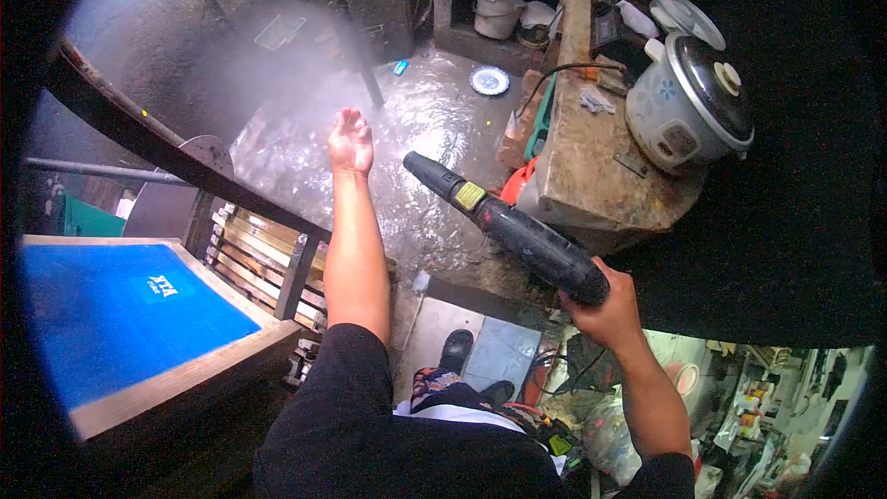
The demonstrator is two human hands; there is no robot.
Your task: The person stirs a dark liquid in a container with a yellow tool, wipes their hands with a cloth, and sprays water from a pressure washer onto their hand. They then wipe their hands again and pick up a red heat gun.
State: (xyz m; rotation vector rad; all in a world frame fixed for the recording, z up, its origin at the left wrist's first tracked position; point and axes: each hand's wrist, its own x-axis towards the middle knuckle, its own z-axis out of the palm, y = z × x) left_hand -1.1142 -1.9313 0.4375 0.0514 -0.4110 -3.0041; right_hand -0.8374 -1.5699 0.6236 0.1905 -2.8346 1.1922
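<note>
The right hand [605, 310] is closed around the rear end of a black handheld blower [513, 226], whose narrow nozzle points up and left, away from the rice cooker [670, 120]. The blower lies left of and below the cooker, beside the worn bench [591, 171] that carries it. A yellow label [468, 196] wraps the blower's neck; its print is too small to read.

The left hand [351, 143] is empty and wide, palm showing, fingers slightly curled, well left of the cooker and apart from the nozzle. Pale mist [286, 65] hangs beyond it over a wet, shiny floor [443, 139].

The cooker bears a blue flower motif and a small front panel, with no wording I can make out. To its left, on the floor, are a blue-and-white patterned plate [490, 80] and, farther left, a small blue packet [400, 67] with unreadable marks. A pale bucket [497, 16] stands up and left of the cooker.

Far left of the cooker and lower down, a blue panel [120, 314] in a wooden frame carries white letters that seem to read "XTA"; the smaller line beneath is illegible.
</note>
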